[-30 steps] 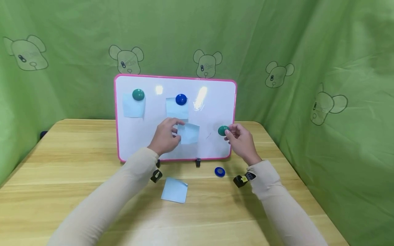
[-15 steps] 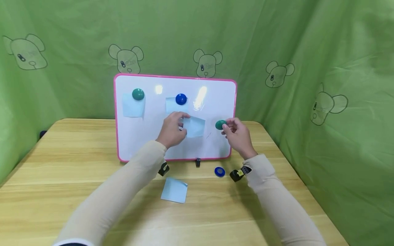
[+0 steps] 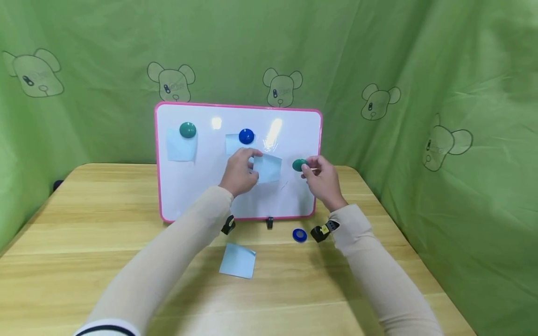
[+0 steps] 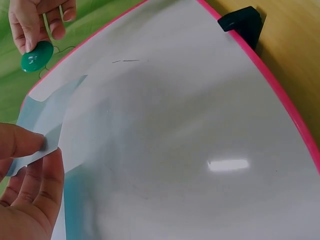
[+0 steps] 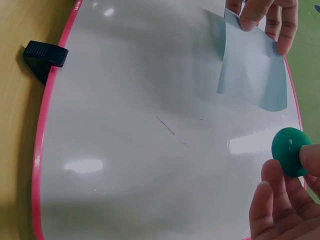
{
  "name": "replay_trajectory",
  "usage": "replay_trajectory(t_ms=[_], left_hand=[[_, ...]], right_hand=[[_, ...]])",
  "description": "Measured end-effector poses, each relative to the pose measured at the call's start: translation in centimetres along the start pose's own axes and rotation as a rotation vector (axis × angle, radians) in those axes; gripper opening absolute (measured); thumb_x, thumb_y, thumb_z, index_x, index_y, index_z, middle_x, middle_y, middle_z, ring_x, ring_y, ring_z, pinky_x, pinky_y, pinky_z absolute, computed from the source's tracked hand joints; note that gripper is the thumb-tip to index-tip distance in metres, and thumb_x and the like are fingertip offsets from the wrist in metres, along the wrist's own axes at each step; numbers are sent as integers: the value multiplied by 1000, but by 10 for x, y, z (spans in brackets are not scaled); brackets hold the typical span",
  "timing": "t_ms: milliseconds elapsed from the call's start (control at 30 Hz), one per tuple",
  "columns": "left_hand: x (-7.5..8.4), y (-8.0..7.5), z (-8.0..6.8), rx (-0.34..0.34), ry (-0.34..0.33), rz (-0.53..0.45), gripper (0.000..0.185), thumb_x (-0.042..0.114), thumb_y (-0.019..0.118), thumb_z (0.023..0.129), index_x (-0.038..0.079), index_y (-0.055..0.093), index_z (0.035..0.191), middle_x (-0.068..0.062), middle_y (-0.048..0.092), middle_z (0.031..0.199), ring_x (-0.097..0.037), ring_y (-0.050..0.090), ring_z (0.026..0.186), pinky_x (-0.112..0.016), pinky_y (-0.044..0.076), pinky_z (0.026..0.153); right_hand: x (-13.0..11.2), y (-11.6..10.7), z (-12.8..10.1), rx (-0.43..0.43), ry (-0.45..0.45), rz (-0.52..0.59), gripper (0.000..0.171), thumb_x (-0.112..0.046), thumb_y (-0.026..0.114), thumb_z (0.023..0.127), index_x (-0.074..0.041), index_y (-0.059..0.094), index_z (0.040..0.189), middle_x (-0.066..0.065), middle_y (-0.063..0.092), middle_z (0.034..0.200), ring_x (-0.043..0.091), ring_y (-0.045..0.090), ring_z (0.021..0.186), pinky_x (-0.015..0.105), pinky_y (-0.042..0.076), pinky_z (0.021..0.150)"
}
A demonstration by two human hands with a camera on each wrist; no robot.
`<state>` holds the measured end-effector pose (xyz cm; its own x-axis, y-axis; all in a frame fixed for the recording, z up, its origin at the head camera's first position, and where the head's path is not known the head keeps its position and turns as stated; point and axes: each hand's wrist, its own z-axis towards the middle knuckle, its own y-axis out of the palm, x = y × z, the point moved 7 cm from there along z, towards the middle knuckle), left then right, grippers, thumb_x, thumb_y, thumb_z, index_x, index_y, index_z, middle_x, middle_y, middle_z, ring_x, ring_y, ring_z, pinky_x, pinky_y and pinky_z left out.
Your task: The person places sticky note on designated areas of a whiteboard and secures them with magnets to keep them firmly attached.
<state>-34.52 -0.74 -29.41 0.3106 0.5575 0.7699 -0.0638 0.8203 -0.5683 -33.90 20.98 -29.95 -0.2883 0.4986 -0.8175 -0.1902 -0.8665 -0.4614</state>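
Observation:
My left hand (image 3: 241, 172) pinches a light blue sticky note (image 3: 269, 168) by its left edge, in front of the whiteboard (image 3: 218, 200). In the left wrist view the thumb lies on one face of the note and the fingers behind it. To the right, my right hand (image 3: 324, 181) holds a round green magnet (image 3: 299, 165) by its edge between thumb and fingers. The right wrist view shows that green magnet (image 5: 291, 151) below the held note (image 5: 254, 67). On the board, a green magnet (image 3: 187, 130) and a blue magnet (image 3: 246, 136) each sit on a blue note.
The pink-framed board stands on the wooden table (image 3: 105, 224) on small black feet (image 3: 270, 222). A loose blue note (image 3: 237, 261) and an upturned blue magnet (image 3: 300, 234) lie on the table before it. A green curtain (image 3: 235, 37) hangs behind and to the sides.
My left hand has carried the note up and to the right along the board, now overlapping the middle note. My right hand has brought the green magnet slightly up and leftward.

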Motion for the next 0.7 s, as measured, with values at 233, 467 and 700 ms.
replay_trajectory(t_ms=[233, 467, 700], left_hand=[[6, 2, 6, 10, 6, 17, 50, -4, 67, 84, 13, 57, 129, -4, 50, 130, -22, 58, 102, -33, 57, 81], [14, 7, 11, -6, 1, 27, 55, -5, 67, 83, 15, 54, 134, -4, 48, 131, -22, 57, 104, -33, 56, 83], [18, 12, 15, -5, -9, 29, 58, -2, 68, 84, 16, 51, 137, -2, 47, 134, -19, 57, 105, -31, 55, 85]], right_hand=[[-3, 0, 6, 37, -14, -13, 20, -17, 56, 98, -2, 57, 112, 13, 60, 108, 25, 60, 88, 36, 50, 74], [-7, -1, 12, 74, -16, -15, 18, -16, 57, 97, -3, 59, 110, 13, 60, 105, 24, 56, 88, 35, 50, 73], [-7, -1, 19, 89, -21, -24, 21, -16, 58, 97, -2, 59, 112, 13, 60, 106, 24, 53, 92, 33, 50, 73]])
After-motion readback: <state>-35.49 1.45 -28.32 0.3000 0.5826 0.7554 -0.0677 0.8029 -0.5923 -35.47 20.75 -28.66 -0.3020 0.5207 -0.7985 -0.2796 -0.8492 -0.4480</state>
